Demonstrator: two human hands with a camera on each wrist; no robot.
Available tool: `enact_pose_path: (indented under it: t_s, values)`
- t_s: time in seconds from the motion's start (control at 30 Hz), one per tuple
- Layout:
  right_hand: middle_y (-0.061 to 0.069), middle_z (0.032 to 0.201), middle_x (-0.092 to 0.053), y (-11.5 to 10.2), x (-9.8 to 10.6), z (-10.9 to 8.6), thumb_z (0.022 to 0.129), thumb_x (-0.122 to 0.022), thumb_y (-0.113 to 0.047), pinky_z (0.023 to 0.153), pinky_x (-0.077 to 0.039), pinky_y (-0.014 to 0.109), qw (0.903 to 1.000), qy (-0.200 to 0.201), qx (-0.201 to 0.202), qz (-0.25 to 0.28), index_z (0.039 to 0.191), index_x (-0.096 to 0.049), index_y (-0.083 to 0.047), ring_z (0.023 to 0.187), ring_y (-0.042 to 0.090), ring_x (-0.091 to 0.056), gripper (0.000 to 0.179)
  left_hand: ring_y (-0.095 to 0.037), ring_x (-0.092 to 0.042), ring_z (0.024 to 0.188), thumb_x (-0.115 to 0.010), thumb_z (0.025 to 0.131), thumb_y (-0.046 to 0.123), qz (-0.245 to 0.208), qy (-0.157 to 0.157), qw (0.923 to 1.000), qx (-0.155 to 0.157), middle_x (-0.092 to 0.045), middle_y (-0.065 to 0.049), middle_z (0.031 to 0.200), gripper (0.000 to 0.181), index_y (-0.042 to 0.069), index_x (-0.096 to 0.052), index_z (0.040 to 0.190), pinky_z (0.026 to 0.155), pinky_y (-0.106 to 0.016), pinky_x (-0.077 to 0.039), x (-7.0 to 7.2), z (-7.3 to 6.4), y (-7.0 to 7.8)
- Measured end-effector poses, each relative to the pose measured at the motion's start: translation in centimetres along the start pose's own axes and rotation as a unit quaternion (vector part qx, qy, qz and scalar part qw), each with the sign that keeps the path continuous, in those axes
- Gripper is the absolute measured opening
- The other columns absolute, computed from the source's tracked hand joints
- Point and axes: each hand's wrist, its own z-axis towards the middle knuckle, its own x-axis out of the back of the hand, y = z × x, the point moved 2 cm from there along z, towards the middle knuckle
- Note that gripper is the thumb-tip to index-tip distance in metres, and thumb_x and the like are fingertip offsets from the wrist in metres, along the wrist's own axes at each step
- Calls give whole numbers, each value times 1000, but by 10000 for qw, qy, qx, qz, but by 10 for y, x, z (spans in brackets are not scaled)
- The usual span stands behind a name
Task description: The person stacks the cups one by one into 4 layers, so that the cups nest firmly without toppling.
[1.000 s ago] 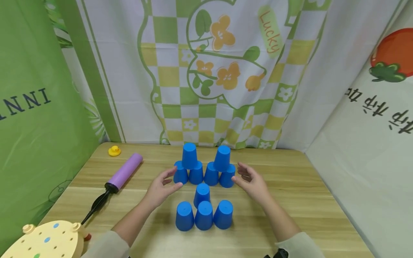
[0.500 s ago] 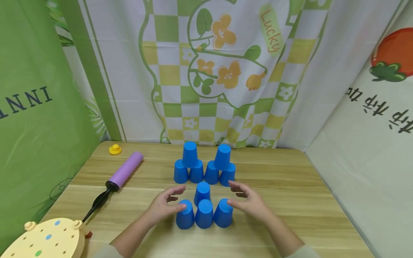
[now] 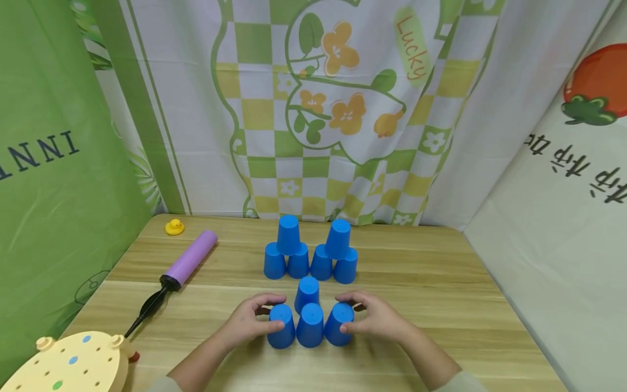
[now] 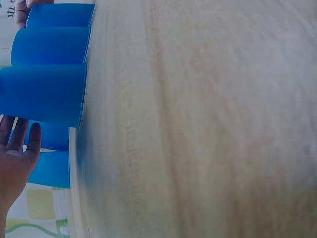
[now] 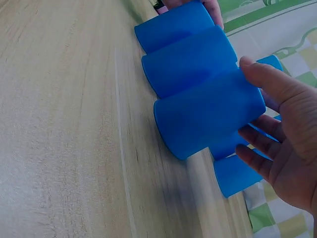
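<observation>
Three upside-down blue cups stand in a front row on the table. My left hand (image 3: 247, 321) curls round the left cup (image 3: 281, 338), its thumb on the near side and fingers behind. My right hand (image 3: 374, 318) is round the right cup (image 3: 335, 337) likewise; in the right wrist view, the thumb touches that cup (image 5: 208, 114) near its narrow end. Between them stands the middle cup (image 3: 310, 326), untouched. One more cup (image 3: 307, 294) stands just behind it. Farther back are two small pyramids, each with a top cup (image 3: 288, 234) resting on two lower cups (image 3: 275, 262).
At the left lies a purple hand pump (image 3: 188, 261) with a black end. A yellow rubber duck (image 3: 174, 227) sits at the back left corner. A cream pegged board (image 3: 73, 362) is at the front left. Printed curtains (image 3: 264, 130) hang behind the table (image 3: 416, 272).
Both hands have come down and nearer from beside the back pyramids to the front row. Their fingers now curl round the two outer cups. The cups stay in place.
</observation>
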Motion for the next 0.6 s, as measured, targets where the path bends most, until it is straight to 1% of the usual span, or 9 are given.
enact_pose_path:
  t_s: [0.13, 0.3, 0.37, 0.47, 0.6]
  values:
    - [11, 129, -63, -5, 1, 3, 80, -81, -31, 97, -50, 55, 9997, -120, -19, -228, 130, -60, -4, 115, 30, -59, 60, -27, -59, 116, -78, 84, 21, 48, -26, 10000, 20, -59, -23, 132, 53, -4, -59, 127, 94, -29, -50, 0, 0, 1]
    - [8, 124, -64, -11, 4, 6, 81, -81, -31, 97, -50, 53, 9982, -234, -10, -546, 126, -62, -6, 112, 26, -60, 55, -32, -58, 117, -78, 84, 21, 115, -16, 9999, -30, -60, -21, 132, 53, -4, -60, 127, 93, -29, -50, 0, -1, 3]
    - [6, 122, -65, -13, 4, 8, 81, -81, -31, 97, -51, 52, 9974, -286, -8, -657, 124, -62, -6, 111, 25, -60, 53, -32, -57, 117, -78, 84, 20, 86, 10, 10000, -47, -60, -21, 131, 52, -5, -60, 127, 92, -28, -50, -1, -1, 3]
    - [5, 120, -65, -16, 6, 9, 81, -81, -31, 97, -50, 53, 9968, -368, -59, -705, 123, -62, -6, 110, 24, -60, 52, -32, -58, 116, -78, 84, 19, 13, 48, 10000, -67, -61, -22, 132, 52, -5, -60, 126, 92, -28, -50, -1, -2, 2]
    - [6, 119, -64, -22, 12, 10, 81, -80, -31, 97, -50, 55, 9966, -331, -86, -748, 123, -62, -5, 109, 24, -59, 52, -29, -58, 116, -78, 84, 20, -20, 103, 9999, 5, -60, -21, 132, 52, -4, -60, 127, 92, -28, -49, -3, -1, -1]
